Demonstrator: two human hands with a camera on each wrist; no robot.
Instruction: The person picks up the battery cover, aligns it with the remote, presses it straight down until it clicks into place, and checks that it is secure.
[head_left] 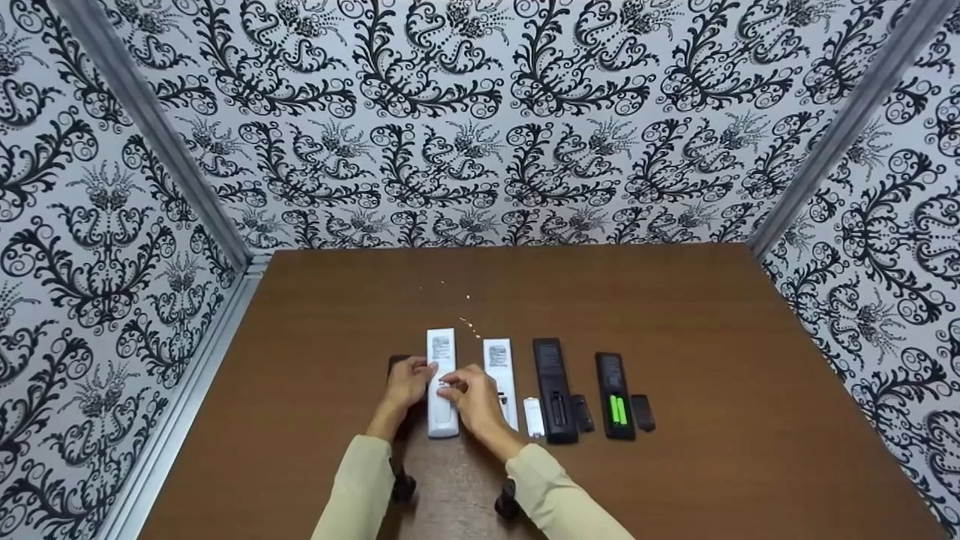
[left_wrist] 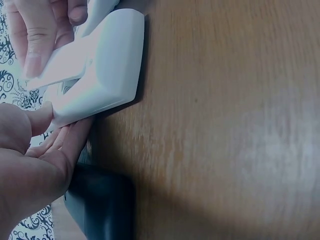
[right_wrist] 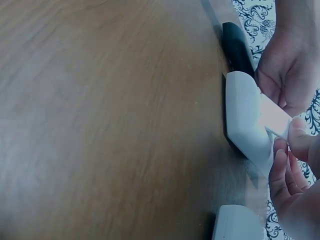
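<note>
A white remote control (head_left: 441,345) lies face down on the table with its label side up. My left hand (head_left: 407,384) grips it along the left edge, thumb at the top edge in the left wrist view. My right hand (head_left: 476,401) pinches the white battery cover (right_wrist: 274,116) between thumb and fingers. One end of the cover is tilted up off the remote, and a gap shows beneath it in the left wrist view. A dark remote (left_wrist: 102,200) lies just left of the white one, partly hidden behind my left hand.
To the right lie another white remote (head_left: 497,356), a loose white cover (head_left: 533,417), a black remote (head_left: 550,367) with its compartment open, and a black cover (head_left: 582,413). Farther right, a smaller black remote (head_left: 611,367) holds green batteries (head_left: 618,410), beside its cover (head_left: 643,412).
</note>
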